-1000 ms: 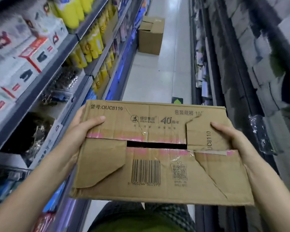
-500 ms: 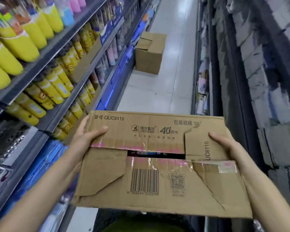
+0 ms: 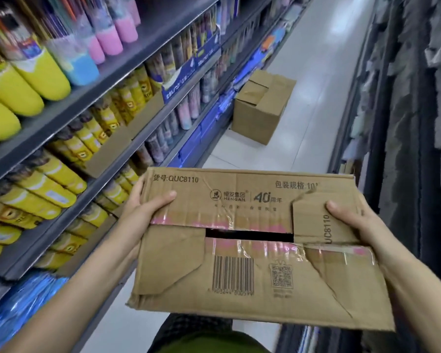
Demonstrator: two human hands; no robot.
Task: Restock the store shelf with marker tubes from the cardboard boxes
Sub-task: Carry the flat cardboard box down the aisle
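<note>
I carry a flat brown cardboard box [image 3: 252, 250] in front of my chest, its taped top flaps torn and a dark slot open in the middle. My left hand [image 3: 144, 212] grips the box's left end, thumb on top. My right hand [image 3: 351, 222] grips the right end the same way. Its contents are hidden. On the left, the store shelf [image 3: 69, 108] holds rows of yellow marker tubes [image 3: 49, 174], with yellow, blue and pink tubes on the tier above.
A second cardboard box [image 3: 261, 108] stands on the white tiled aisle floor [image 3: 313, 85] ahead, against the left shelving. Blue packets [image 3: 15, 307] fill the lowest shelf at left. Dark shelving [image 3: 413, 123] lines the aisle's right side.
I have moved forward along the aisle with the box; the floor box is nearer and the yellow tube shelves have come alongside. Both hands keep the same grip.
</note>
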